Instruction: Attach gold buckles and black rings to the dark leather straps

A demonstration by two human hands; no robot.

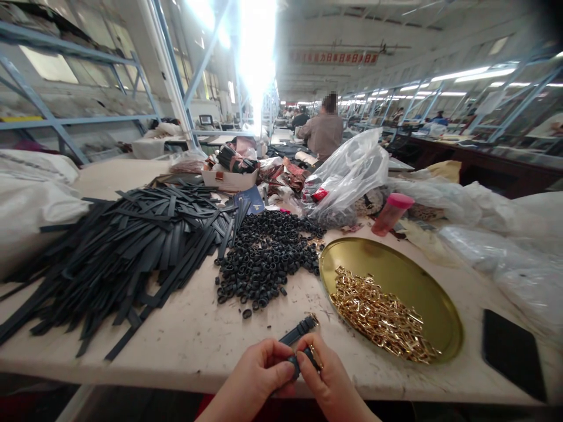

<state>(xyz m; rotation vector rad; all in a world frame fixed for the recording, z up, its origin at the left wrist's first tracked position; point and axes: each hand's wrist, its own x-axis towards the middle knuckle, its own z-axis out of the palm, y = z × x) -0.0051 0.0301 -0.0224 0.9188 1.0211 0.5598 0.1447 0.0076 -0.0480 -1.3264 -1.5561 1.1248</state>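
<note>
My left hand [264,370] and my right hand [324,375] meet at the table's front edge. Both pinch a short dark strap [312,357], mostly covered by the fingers; a hint of gold shows beside the right fingers. Just beyond them, a dark strap with a gold buckle [298,332] at its end lies on the table. Ahead is a heap of small black loops [268,258]. To its left spreads a big pile of flat black strips [145,240]. Gold buckles [382,313] are heaped on a round gold tray [396,258] at the right.
A dark flat phone-like slab [514,351] lies at the right edge. Behind the tray stand a pink-lidded container [393,214] and a clear plastic bag [352,176]. White sacks [35,199] flank the left. Farther back, a person [324,132] sits facing away.
</note>
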